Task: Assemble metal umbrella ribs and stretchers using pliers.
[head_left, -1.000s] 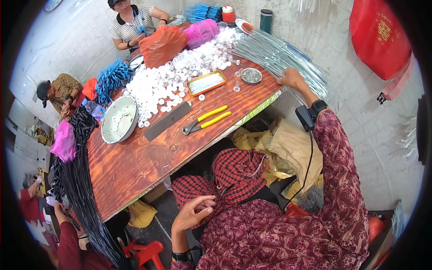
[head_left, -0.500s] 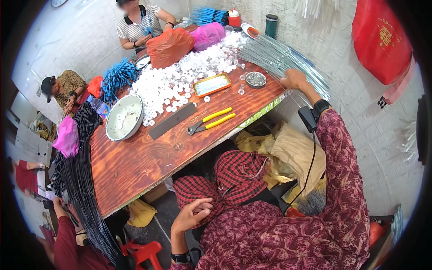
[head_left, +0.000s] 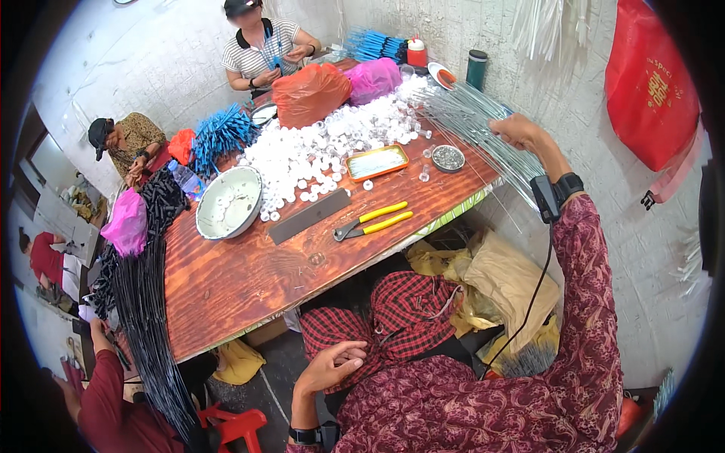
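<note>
The right hand point(head_left: 519, 133) is curling over thin silvery rods point(head_left: 470, 115), its grip unclear. The left hand point(head_left: 329, 369) is resting, loosely open, beside checked cloth point(head_left: 411, 300).

head-worn fisheye view, downward over both hands point(head_left: 521, 133) point(head_left: 332, 366)

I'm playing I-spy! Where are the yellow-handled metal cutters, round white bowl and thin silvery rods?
Yellow-handled metal cutters point(head_left: 384, 212): head view, upper handle.
Round white bowl point(head_left: 246, 199): head view, bare inner wall.
Thin silvery rods point(head_left: 470, 119): head view, middle of bundle.
</note>
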Demonstrator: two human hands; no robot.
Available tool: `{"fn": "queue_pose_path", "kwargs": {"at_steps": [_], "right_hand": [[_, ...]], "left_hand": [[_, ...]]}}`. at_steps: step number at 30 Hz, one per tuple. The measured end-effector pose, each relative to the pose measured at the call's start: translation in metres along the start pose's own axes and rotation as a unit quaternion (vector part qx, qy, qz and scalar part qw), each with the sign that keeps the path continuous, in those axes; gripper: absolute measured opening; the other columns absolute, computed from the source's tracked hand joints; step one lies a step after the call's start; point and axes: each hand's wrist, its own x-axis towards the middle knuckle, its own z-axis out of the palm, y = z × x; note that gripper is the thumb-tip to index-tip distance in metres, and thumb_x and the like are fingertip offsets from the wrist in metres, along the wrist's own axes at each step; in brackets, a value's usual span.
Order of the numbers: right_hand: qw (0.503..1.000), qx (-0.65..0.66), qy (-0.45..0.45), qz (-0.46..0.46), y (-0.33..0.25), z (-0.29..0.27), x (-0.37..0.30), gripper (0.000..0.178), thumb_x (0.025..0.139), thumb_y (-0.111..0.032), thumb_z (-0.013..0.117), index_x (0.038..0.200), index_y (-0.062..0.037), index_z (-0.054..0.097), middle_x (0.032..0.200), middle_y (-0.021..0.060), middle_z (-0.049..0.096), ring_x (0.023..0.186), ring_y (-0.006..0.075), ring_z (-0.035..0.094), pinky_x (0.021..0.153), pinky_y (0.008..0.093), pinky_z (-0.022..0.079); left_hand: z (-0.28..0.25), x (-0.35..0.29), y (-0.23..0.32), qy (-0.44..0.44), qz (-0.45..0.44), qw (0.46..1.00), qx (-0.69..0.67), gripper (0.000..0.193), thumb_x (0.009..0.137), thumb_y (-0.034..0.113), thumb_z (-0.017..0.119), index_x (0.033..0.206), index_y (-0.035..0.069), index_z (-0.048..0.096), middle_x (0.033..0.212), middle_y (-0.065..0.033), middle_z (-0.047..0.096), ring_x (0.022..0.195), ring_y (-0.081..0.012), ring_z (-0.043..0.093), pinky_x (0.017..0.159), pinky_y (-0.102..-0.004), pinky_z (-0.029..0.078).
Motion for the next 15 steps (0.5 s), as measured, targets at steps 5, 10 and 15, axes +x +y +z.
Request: {"fn": "queue_pose_path", "kwargs": {"at_steps": [5,10,15], "right_hand": [[0.991,-0.093,0.036,-0.084,0.051,0.029,0.010,0.041,0.090,-0.039,0.064,0.065,-0.0072,0.060,0.056,-0.0006,0.050,0.044,0.0116,0.037,0.041,0.0328,0.028],[0.996,0.045,0.048,-0.064,0.057,0.048,-0.004,0.043,0.090,-0.044,0.065,0.070,-0.0064,0.062,0.059,-0.0004,0.053,0.050,0.0107,0.043,0.044,0.0322,0.033],[0.996,0.079,-0.038,-0.022,0.021,0.034,-0.021,0.052,0.086,-0.050,0.071,0.095,0.0009,0.066,0.077,0.0083,0.065,0.064,0.0165,0.060,0.056,0.0303,0.049]], "left_hand": [[0.003,-0.001,-0.003,0.004,0.006,1.000,-0.004,0.047,0.094,0.026,0.067,0.136,0.006,0.056,0.117,-0.0105,0.068,0.104,-0.0173,0.064,0.092,-0.0329,0.050],[0.003,-0.006,-0.006,0.014,-0.009,1.000,-0.012,0.045,0.094,0.025,0.067,0.134,0.006,0.057,0.115,-0.0090,0.068,0.106,-0.0166,0.063,0.094,-0.0328,0.049],[0.004,0.000,-0.007,0.019,-0.010,1.000,-0.022,0.045,0.094,0.024,0.067,0.134,0.006,0.057,0.114,-0.0082,0.068,0.106,-0.0163,0.063,0.095,-0.0324,0.049]]}}
